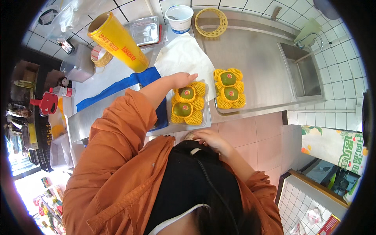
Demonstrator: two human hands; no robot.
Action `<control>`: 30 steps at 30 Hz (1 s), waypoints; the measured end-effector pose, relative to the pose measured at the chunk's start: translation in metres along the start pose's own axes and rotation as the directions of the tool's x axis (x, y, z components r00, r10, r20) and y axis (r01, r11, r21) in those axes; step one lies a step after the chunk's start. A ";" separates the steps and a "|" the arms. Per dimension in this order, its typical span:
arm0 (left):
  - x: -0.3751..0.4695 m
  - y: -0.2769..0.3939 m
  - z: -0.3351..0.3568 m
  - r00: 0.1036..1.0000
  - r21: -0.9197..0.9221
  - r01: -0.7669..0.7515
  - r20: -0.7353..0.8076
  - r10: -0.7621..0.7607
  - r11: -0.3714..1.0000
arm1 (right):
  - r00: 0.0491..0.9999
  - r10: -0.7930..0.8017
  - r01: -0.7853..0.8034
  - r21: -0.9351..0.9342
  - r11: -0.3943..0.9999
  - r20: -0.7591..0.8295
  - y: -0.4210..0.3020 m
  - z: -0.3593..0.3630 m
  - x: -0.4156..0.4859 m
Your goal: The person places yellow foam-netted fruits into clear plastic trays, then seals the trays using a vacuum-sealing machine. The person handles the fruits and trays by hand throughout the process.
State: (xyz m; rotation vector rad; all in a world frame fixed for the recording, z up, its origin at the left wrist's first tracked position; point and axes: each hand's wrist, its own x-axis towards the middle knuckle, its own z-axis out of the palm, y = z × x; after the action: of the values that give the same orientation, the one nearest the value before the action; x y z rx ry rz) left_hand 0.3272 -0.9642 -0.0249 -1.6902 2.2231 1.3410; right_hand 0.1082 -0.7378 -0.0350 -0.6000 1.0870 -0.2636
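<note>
My left hand (183, 80) lies at the far edge of a clear plastic tray (206, 98), against a green fruit (186, 93) in a yellow foam net. Its fingers are partly hidden, so I cannot tell whether it grips. The tray is packed with several netted fruits, two with green skin and stickers showing. A similar tray (217, 111) of netted fruits (231, 94) sits to the right on the steel counter. Near my waist, my right hand (212, 140) hangs with loosely bent, parted fingers and nothing seen in it. White paper or cloth (185, 55) lies beyond the left tray.
A yellow film roll (119, 42) stands at the back left, near a blue cloth (117, 85). Behind are clear trays (144, 30), a white tub (179, 19) and a woven ring (211, 23). A sink (304, 70) is at the right; a red tape dispenser (48, 103) is far left.
</note>
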 end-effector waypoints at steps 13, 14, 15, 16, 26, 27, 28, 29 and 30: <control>-0.056 0.016 -0.036 0.996 -0.146 0.041 -0.073 -0.052 0.988 | 0.828 -0.344 0.408 0.055 0.911 -0.442 -0.024 0.015 -0.018; -0.074 0.016 -0.046 0.993 -0.243 0.019 -0.108 -0.046 0.970 | 0.802 -0.371 0.411 -0.017 0.911 -0.469 -0.046 0.013 -0.032; -0.095 0.014 -0.057 0.987 -0.335 -0.018 -0.155 -0.036 0.942 | 0.775 -0.423 0.394 -0.165 0.904 -0.469 -0.068 0.012 -0.047; -0.119 0.010 -0.069 0.988 -0.422 -0.016 -0.149 -0.052 0.906 | 0.742 -0.492 0.394 -0.297 0.870 -0.455 -0.092 0.013 -0.060; -0.386 -0.115 -0.104 0.911 -0.866 -0.135 -0.300 -0.284 0.481 | 0.801 -0.593 0.540 -0.334 0.772 -0.076 -0.197 0.189 0.016; -0.406 -0.132 -0.102 0.896 -0.878 -0.121 -0.298 -0.329 0.463 | 0.817 -0.571 0.512 -0.355 0.782 -0.080 -0.192 0.213 0.037; -0.422 -0.150 -0.100 0.874 -0.891 -0.096 -0.289 -0.391 0.444 | 0.826 -0.562 0.513 -0.353 0.782 -0.045 -0.185 0.237 0.057; -0.434 -0.165 -0.096 0.843 -0.903 -0.091 -0.295 -0.450 0.421 | 0.828 -0.560 0.508 -0.378 0.774 -0.034 -0.178 0.258 0.075; -0.447 -0.183 -0.094 0.833 -0.908 -0.088 -0.293 -0.470 0.409 | 0.828 -0.561 0.514 -0.377 0.771 -0.018 -0.171 0.279 0.091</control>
State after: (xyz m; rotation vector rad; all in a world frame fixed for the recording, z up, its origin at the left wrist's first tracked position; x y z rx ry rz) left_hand 0.6954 -0.6889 0.1496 -2.8198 1.2352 2.5287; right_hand 0.4116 -0.8303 0.0865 -1.2471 1.0750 -0.6216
